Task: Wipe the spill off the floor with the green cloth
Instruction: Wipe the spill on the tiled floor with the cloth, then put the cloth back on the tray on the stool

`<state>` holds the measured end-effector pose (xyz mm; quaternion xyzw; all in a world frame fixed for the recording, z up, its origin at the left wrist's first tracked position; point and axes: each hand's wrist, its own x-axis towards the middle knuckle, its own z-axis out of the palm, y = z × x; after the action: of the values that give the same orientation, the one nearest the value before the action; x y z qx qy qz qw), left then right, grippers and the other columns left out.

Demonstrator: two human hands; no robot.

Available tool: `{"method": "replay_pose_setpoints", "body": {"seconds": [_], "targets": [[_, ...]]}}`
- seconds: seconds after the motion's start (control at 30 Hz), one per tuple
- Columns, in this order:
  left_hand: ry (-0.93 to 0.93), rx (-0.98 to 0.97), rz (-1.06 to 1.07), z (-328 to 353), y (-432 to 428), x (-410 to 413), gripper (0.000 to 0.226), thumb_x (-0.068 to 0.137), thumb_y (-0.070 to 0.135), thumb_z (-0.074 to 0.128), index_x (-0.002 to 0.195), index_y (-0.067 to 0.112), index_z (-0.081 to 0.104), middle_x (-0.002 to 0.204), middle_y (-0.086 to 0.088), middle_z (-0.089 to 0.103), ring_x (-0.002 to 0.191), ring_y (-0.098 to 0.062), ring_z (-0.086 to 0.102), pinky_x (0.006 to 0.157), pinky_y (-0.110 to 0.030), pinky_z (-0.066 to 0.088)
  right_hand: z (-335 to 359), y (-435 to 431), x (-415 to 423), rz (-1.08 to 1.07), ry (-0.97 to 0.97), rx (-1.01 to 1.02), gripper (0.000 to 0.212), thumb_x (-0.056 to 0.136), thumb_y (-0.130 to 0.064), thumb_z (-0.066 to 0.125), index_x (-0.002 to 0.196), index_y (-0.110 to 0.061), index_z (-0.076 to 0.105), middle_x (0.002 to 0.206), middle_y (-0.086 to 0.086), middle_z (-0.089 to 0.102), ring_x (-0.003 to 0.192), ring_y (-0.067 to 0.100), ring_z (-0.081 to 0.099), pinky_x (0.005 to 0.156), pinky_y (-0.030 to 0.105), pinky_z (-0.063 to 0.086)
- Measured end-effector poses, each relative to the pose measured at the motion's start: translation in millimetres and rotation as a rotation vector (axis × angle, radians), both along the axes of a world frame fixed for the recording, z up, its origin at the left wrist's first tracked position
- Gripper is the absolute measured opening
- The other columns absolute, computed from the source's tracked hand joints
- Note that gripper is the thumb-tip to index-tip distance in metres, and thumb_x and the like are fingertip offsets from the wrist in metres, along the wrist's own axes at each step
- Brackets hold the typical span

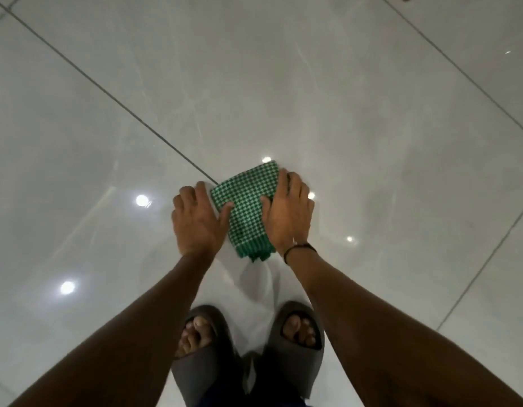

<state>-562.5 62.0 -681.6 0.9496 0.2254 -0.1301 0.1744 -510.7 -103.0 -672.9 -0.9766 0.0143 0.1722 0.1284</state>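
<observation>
One green checked cloth lies folded on glossy tiled floor, ahead of two dark slippers. Two hands: left hand flat, fingers spread, thumb touching cloth edge; right hand flat, pressing cloth's right side.

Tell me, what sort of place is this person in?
Probably indoors, in a home or similar building, though which room I cannot tell. The floor is large glossy pale tiles with thin dark grout lines, ceiling lights reflect in it, and the person wears slippers.
</observation>
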Motion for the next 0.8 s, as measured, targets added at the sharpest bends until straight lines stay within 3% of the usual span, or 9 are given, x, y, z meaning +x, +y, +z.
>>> {"method": "replay_pose_setpoints", "body": {"seconds": [0.1, 0.17, 0.23, 0.33, 0.4, 0.47, 0.53, 0.67, 0.8], "targets": [[0.142, -0.218, 0.215, 16.6, -26.5, 20.2, 0.043, 0.110, 0.037, 0.058, 0.137, 0.005, 0.064, 0.142, -0.018, 0.060, 0.130, -0.038, 0.059, 0.107, -0.051, 0.056, 14.0, 6.2, 14.3, -0.156, 0.213, 0.131, 0.056, 0.107, -0.021, 0.063, 0.159, -0.014, 0.041, 0.147, 0.015, 0.060, 0.135, 0.037, 0.059, 0.112, 0.053, 0.052], [0.247, -0.369, 0.332, 35.4, -31.4, 36.7, 0.043, 0.114, 0.032, 0.052, 0.142, 0.002, 0.063, 0.148, -0.021, 0.059, 0.136, -0.040, 0.060, 0.114, -0.056, 0.056, 28.5, 6.5, 19.8, -0.284, 0.328, 0.268, 0.041, 0.107, -0.019, 0.064, 0.147, -0.011, 0.055, 0.135, 0.012, 0.070, 0.127, 0.035, 0.067, 0.107, 0.048, 0.057], [0.268, -0.540, 0.463, 64.3, -24.5, 51.1, 0.042, 0.117, 0.030, 0.048, 0.146, 0.001, 0.057, 0.146, -0.021, 0.064, 0.128, -0.036, 0.066, 0.106, -0.051, 0.062, 54.7, 0.8, 28.6, -0.416, 0.381, 0.372, 0.027, 0.106, -0.023, 0.067, 0.129, -0.008, 0.070, 0.118, 0.008, 0.077, 0.115, 0.033, 0.074, 0.094, 0.039, 0.060], [0.181, -0.739, 0.580, 134.3, -7.3, 71.2, 0.040, 0.117, 0.027, 0.052, 0.145, -0.001, 0.053, 0.143, -0.023, 0.066, 0.113, -0.029, 0.067, 0.077, -0.033, 0.060, 118.6, -13.9, 47.2, -0.620, 0.437, 0.636, 0.015, 0.100, -0.017, 0.078, 0.110, -0.006, 0.079, 0.112, 0.016, 0.082, 0.107, 0.038, 0.079, 0.096, 0.048, 0.066], [0.154, -0.812, 0.591, 197.0, 1.7, 86.8, 0.038, 0.115, 0.026, 0.057, 0.141, -0.001, 0.054, 0.142, -0.024, 0.067, 0.120, -0.036, 0.072, 0.086, -0.044, 0.066, 182.4, -23.2, 68.0, -0.652, 0.503, 0.760, 0.003, 0.098, -0.013, 0.081, 0.098, -0.011, 0.078, 0.103, 0.013, 0.083, 0.103, 0.040, 0.080, 0.084, 0.043, 0.069], [0.170, -0.830, 0.566, 267.0, 4.7, 112.7, 0.033, 0.115, 0.026, 0.056, 0.139, 0.003, 0.054, 0.140, -0.023, 0.068, 0.126, -0.040, 0.072, 0.100, -0.054, 0.066, 255.8, -33.1, 100.3, -0.614, 0.565, 0.798, 0.007, 0.097, -0.012, 0.083, 0.100, -0.008, 0.078, 0.101, 0.011, 0.082, 0.101, 0.037, 0.079, 0.075, 0.034, 0.067], [0.159, -0.840, 0.527, 343.4, 7.2, 152.0, 0.030, 0.116, 0.025, 0.053, 0.138, 0.004, 0.053, 0.139, -0.022, 0.068, 0.126, -0.040, 0.071, 0.104, -0.057, 0.065, 338.7, -39.8, 146.2, -0.542, 0.595, 0.796, 0.025, 0.096, -0.015, 0.084, 0.114, 0.002, 0.077, 0.108, 0.016, 0.082, 0.101, 0.035, 0.079, 0.085, 0.040, 0.067], [0.002, -0.893, 0.447, 501.7, -0.3, 264.0, 0.019, 0.116, 0.024, 0.055, 0.127, 0.009, 0.053, 0.126, -0.015, 0.067, 0.116, -0.034, 0.070, 0.079, -0.038, 0.064, 510.8, -53.1, 260.4, -0.423, 0.541, 0.837, 0.021, 0.100, -0.020, 0.081, 0.112, -0.004, 0.074, 0.107, 0.012, 0.079, 0.092, 0.024, 0.076, 0.083, 0.038, 0.064], [-0.166, -0.917, 0.407, 607.7, -4.9, 392.4, 0.028, 0.114, 0.027, 0.057, 0.135, 0.008, 0.059, 0.127, -0.012, 0.071, 0.121, -0.035, 0.073, 0.099, -0.046, 0.063, 612.8, -54.8, 373.8, -0.435, 0.350, 0.934, 0.036, 0.101, -0.017, 0.079, 0.131, 0.001, 0.072, 0.127, 0.018, 0.080, 0.107, 0.030, 0.078, 0.091, 0.043, 0.065]]}}
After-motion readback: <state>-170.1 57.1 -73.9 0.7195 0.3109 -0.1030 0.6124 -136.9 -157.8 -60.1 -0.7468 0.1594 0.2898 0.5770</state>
